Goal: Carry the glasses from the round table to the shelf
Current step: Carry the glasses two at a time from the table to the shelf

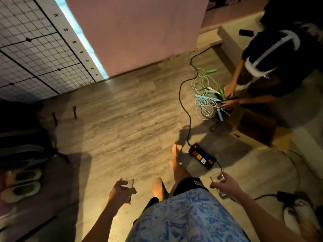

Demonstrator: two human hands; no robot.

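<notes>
At the near left we saw the left hand (120, 192) with its fingers curled round the left glass (128, 182). This glass stood almost upright in the fist, its long axis vertical, and its rim showed above the fingers. At the near right the right hand (227, 187) gripped the right glass (218, 179) in the same manner, upright with only a small tilt; its rim was above the thumb and its base showed below the fingers. We counted two glasses, one in each hand, both carried low in front of the body and well apart from each other. Neither the round table nor the shelf was in view, so we could not tell which hand was nearer to the shelf. We judged that the carrying was in the middle, and that the coming move depended on keeping both glasses upright. Between the hands, further away on the floor (113, 119), lay one power strip (202, 156) with a black cable (183, 105), just beside the bare foot (175, 154); it could trip the walker.
</notes>
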